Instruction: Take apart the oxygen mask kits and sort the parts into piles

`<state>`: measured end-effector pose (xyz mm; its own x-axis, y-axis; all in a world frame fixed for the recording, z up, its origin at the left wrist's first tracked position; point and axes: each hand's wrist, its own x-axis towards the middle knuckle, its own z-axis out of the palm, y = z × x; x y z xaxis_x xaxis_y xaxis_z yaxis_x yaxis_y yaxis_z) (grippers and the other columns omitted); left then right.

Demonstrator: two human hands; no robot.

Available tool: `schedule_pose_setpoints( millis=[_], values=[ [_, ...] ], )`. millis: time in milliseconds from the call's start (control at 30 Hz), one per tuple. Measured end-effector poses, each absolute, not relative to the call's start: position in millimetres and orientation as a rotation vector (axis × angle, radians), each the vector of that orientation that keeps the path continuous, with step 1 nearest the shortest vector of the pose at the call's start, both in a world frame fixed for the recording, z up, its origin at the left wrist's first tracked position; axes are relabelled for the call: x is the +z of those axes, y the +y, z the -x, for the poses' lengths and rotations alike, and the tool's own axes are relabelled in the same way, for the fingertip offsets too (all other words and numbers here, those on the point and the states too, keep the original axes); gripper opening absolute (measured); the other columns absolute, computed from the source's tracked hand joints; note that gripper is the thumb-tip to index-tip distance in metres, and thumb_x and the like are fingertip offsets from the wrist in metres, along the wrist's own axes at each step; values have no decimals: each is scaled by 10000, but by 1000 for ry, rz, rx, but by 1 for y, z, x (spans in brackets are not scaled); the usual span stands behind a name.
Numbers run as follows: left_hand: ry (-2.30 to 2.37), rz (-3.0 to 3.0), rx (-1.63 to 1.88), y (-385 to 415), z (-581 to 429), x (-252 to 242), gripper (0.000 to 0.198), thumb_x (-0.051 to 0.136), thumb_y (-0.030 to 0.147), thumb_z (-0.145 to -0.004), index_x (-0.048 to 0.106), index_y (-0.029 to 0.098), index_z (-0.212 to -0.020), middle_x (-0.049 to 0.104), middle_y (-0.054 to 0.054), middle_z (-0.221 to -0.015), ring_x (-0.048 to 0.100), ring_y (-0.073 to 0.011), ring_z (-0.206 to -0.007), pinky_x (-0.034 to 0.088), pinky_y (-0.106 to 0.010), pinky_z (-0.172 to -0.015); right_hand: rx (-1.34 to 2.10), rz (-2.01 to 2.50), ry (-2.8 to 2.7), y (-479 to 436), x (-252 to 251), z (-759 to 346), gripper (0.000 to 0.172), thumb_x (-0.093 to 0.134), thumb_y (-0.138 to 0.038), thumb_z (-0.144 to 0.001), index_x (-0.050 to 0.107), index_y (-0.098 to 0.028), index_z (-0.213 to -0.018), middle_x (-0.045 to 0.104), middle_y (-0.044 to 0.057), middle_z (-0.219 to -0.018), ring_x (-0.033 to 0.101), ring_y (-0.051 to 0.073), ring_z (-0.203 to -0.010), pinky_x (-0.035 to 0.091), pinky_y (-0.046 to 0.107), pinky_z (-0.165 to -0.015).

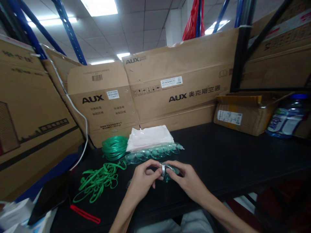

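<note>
Close to the table's front edge, my left hand (146, 174) and my right hand (183, 174) both grip a small clear-green plastic oxygen mask (167, 177). A silvery-white metal strip (163, 170) shows on it between my fingertips. My fingers cover much of the mask. Just beyond my hands lies a row of nested clear-green masks (153, 153). Left of them are a heap of green elastic straps (98, 181) and a coil of green tubing (114, 147). A stack of white plastic bags (149, 137) lies behind the row.
Tall cardboard panels (155, 94) wall off the back of the black table (199, 142). An open cardboard box (239, 113) and a blue-capped bottle (289, 115) stand at right. At left are a white cable (79, 111), a dark flat object (50, 197) and a red strip (85, 213).
</note>
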<state>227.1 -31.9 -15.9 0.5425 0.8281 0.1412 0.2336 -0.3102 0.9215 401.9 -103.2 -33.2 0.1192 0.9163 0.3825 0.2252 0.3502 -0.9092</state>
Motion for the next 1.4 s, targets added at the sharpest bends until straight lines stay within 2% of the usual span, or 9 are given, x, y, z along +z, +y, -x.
schedule_pose_setpoints(
  millis=[67,167,367,467,567,633,733,1033,1400],
  values=[
    [901,-1859,787,-34,-229,-16,263,672,406,-858,664,158,-945,706,-9,-638,504,-79,-414,348,-172,-423,691,1141,-1370,-103,-35,-401,263,645,-327,-898,771,-192,-1086,780,64,-1031,707,249,-967,550,326,-858],
    [908,-1885,792,-37,-231,-15,250,673,404,-857,659,161,-914,698,0,-623,480,-69,-407,349,-171,-439,643,1178,-1353,-103,-36,-400,235,641,-317,-893,765,-188,-1046,776,61,-1007,704,245,-949,543,312,-843],
    [906,-1837,892,-42,-235,-9,250,710,395,-820,660,165,-903,711,-25,-757,658,-150,-604,504,-218,-529,536,1227,-1322,-104,-37,-398,202,629,-333,-901,758,-196,-973,781,60,-994,712,247,-945,534,314,-851],
    [916,-1885,983,-48,-238,-7,249,689,416,-843,674,168,-858,688,-32,-815,681,-160,-657,546,-234,-573,484,1265,-1264,-104,-40,-400,221,638,-332,-892,752,-204,-1031,784,64,-1041,720,256,-980,540,328,-877],
    [891,-1997,958,-53,-240,-7,267,647,422,-883,736,171,-870,686,-37,-829,664,-136,-596,533,-224,-566,459,1266,-1241,-104,-41,-401,268,643,-325,-888,745,-209,-1107,774,69,-1111,715,263,-1035,542,337,-910],
    [880,-2027,947,-54,-241,-8,261,636,408,-895,760,178,-894,687,-34,-836,654,-124,-569,516,-215,-557,443,1263,-1251,-104,-42,-401,233,642,-311,-892,757,-207,-1066,777,70,-1100,713,264,-1039,544,332,-908],
    [894,-1994,959,-54,-243,-11,260,638,403,-895,766,177,-885,679,-25,-808,649,-118,-545,496,-209,-540,409,1255,-1273,-105,-42,-401,193,646,-282,-891,770,-204,-1016,786,71,-1048,723,258,-994,555,317,-865],
    [938,-1805,947,-53,-249,-19,329,645,456,-874,766,150,-881,651,-16,-671,613,-111,-457,455,-195,-472,245,1175,-1405,-108,-43,-399,239,597,-219,-921,796,-151,-1035,786,120,-974,741,228,-852,568,295,-760],
    [900,-1688,1010,-58,-257,-26,350,658,486,-858,762,154,-901,616,-20,-847,575,-60,-400,407,-170,-356,197,1189,-1384,-110,-37,-398,239,583,-206,-925,798,-151,-1012,774,103,-914,734,219,-831,566,282,-751]
  ],
)
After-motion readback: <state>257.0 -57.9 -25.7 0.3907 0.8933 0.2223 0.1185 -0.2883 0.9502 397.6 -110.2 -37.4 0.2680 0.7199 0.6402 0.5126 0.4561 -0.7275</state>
